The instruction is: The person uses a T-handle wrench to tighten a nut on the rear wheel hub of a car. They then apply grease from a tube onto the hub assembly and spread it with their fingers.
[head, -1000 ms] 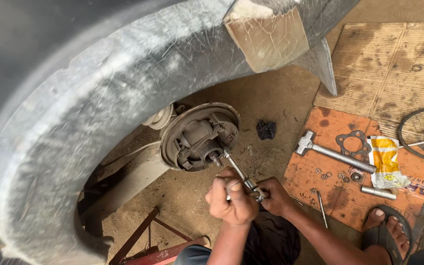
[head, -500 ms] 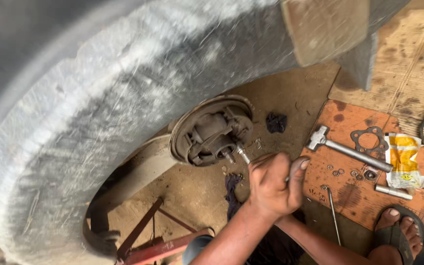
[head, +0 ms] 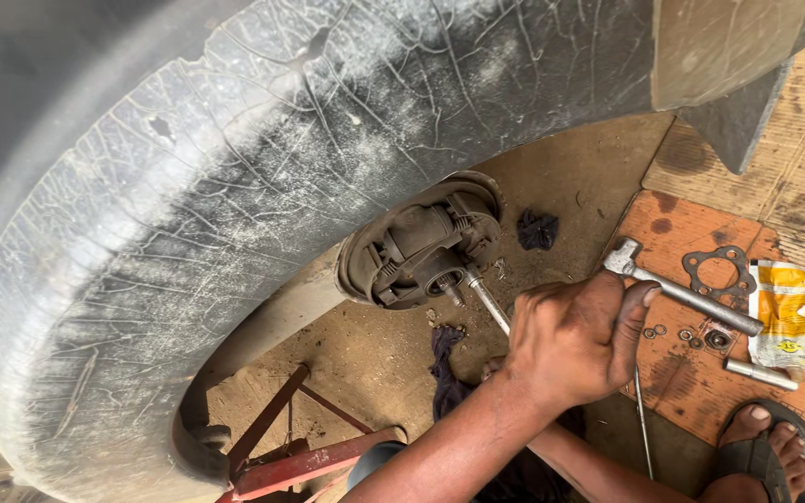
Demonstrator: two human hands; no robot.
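The left hand point(head: 575, 340) has its fingers clenched around the slim silver metal wrench shaft point(head: 486, 300), which reaches beyond the fingers to the round grey brake hub point(head: 421, 244). The right hand is hidden beneath; its grip cannot be told.

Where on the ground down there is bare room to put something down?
Bare dirt lies between the round rusty brake hub and the red steel stand, left of the dark rag. The orange board is crowded: long socket wrench, gasket, washers, yellow sachet.

Left hand point(head: 575, 340) now raised over right, covering it; tool point(head: 486, 300) grip hidden.
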